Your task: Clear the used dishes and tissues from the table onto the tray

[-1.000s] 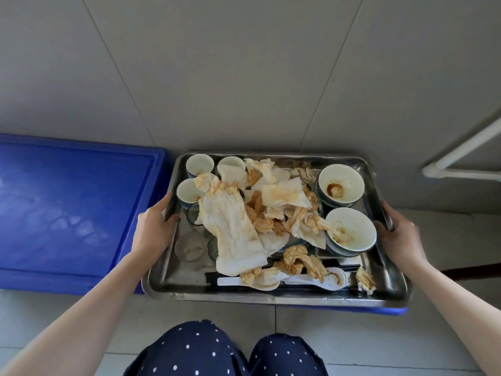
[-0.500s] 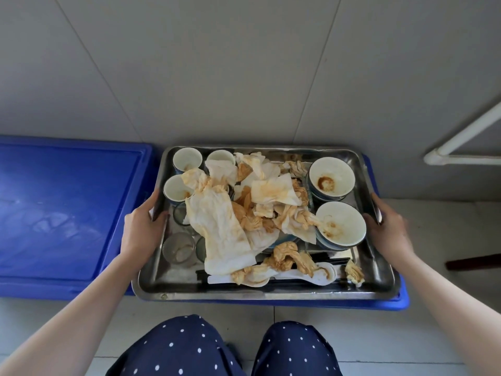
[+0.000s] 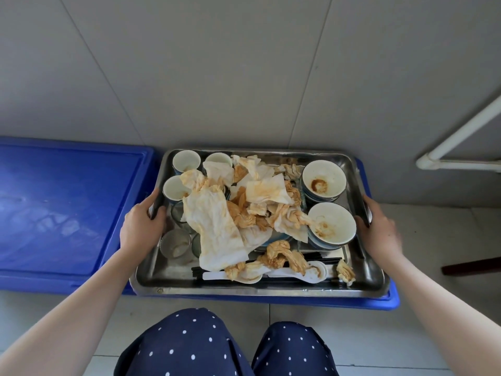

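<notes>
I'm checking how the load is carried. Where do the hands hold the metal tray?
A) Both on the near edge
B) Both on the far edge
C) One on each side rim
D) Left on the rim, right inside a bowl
C: the left hand grips the left rim of the tray, and the right hand grips its right rim.

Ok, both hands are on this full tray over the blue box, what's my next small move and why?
Probably lower the tray level onto the blue box, then let go. Your left hand and right hand grip opposite side rims, tissues and bowls are piled loosely, and I can't tell whether it rests there yet.
</notes>
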### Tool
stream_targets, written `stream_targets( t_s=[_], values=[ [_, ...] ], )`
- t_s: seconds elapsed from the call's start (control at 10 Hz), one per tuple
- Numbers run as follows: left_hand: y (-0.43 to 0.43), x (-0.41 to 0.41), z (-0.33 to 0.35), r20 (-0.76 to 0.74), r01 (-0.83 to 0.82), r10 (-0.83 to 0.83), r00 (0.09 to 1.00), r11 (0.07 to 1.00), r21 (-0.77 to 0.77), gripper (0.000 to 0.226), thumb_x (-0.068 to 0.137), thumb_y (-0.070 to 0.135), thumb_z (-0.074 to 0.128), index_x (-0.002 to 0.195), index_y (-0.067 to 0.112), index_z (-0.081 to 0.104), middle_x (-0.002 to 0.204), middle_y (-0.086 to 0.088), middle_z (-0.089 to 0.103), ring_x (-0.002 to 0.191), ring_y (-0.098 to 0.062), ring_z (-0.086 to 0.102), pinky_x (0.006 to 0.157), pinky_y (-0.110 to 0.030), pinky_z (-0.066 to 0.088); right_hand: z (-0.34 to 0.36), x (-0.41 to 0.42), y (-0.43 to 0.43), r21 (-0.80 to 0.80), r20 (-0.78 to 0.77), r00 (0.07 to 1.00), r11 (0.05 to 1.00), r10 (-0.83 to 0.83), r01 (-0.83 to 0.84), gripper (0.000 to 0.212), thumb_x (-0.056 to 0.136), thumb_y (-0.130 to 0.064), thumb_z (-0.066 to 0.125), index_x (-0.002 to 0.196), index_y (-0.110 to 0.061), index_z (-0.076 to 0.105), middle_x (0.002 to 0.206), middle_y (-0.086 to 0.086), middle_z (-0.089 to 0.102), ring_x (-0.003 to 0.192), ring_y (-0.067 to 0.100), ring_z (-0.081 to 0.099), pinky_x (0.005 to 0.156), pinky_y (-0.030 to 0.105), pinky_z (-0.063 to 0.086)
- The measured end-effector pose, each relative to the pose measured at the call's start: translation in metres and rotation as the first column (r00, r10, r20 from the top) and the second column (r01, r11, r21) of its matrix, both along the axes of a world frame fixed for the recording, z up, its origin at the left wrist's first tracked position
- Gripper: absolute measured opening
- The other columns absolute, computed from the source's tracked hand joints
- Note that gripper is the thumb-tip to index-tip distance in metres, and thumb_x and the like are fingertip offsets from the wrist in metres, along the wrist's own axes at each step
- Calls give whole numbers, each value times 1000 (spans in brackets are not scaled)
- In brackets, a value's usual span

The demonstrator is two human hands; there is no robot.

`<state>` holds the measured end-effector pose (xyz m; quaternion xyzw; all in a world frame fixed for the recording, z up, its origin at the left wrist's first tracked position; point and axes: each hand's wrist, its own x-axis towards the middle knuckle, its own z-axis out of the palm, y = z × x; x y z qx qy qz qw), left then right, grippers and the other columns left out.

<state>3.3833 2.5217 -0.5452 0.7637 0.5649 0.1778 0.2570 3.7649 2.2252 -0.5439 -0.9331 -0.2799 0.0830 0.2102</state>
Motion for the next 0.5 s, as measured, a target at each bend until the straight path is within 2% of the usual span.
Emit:
stream_targets(
  t_s=[0.1,0.2,0.3,0.4,0.5],
  values=[
    [-1,-1,-1,-55,14,-16,998,1000,-22,54,98,34,48,148,41,28,92,-7,47,62,-18,50,49,-26,39,3,-1,3,-14,35,999,1000,19,-18,52,93,-26,55,141,-31,35,128,12,53,103,38,57,68,34,37],
    [-1,-1,1,-79,25,-29,996,998,-57,55,99,38,44,149,43,22,109,-8,40,78,-21,50,62,-30,43,6,-2,4,-13,51,998,999,39,-38,52,92,-30,56,140,-25,37,124,10,45,104,34,53,71,34,40],
    [-5,-3,3,-213,70,-93,973,991,-110,59,100,43,36,151,42,8,128,-15,37,107,-34,44,87,-47,42,12,-6,5,-9,63,997,999,50,-49,59,91,-31,56,144,-22,30,126,12,44,109,33,51,79,40,45],
    [-8,-10,8,-245,68,-107,964,984,-162,62,100,48,31,152,38,-1,149,-14,25,131,-40,28,104,-56,29,17,-7,5,12,70,996,999,47,-48,67,92,-32,55,148,-25,19,135,14,43,116,33,49,91,46,45],
    [-3,-22,20,-254,58,-98,962,985,-160,64,99,48,32,152,36,-1,153,-14,22,134,-41,25,105,-56,28,30,-6,6,30,75,995,997,72,-74,65,93,-29,53,148,-22,20,137,15,41,118,35,47,94,45,43]
  ],
)
